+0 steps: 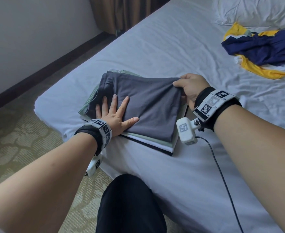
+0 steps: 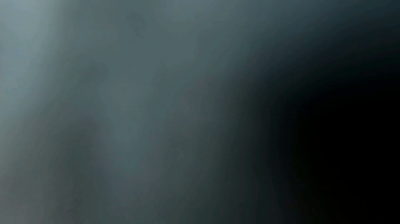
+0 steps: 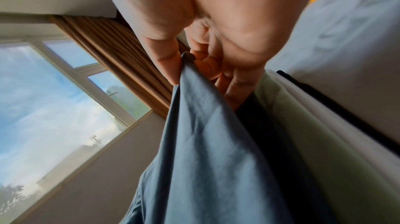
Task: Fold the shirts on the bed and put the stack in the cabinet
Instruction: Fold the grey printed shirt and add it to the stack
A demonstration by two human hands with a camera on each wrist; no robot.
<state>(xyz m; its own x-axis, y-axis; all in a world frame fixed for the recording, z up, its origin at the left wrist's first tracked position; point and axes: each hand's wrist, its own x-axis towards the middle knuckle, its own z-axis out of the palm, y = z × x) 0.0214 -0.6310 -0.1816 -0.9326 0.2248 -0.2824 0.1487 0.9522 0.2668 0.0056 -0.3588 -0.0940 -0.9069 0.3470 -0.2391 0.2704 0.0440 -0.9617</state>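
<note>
Two hands work the grey shirt [image 1: 143, 105]: left hand [image 1: 116, 115] presses, right hand [image 1: 191, 89] pinches.

Folded grey shirt [image 1: 143, 106] tops the stack [image 1: 157, 145] near the bed's [image 1: 172, 47] corner.

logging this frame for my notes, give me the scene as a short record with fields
top of stack: grey shirt, folded
stack: folded shirts near the bed edge
left hand: left hand lies flat on the grey shirt, fingers spread
right hand: right hand pinches the grey shirt's far right corner
unfolded: navy and yellow shirt, crumpled near the pillow
left wrist view: dark, shows nothing
</note>
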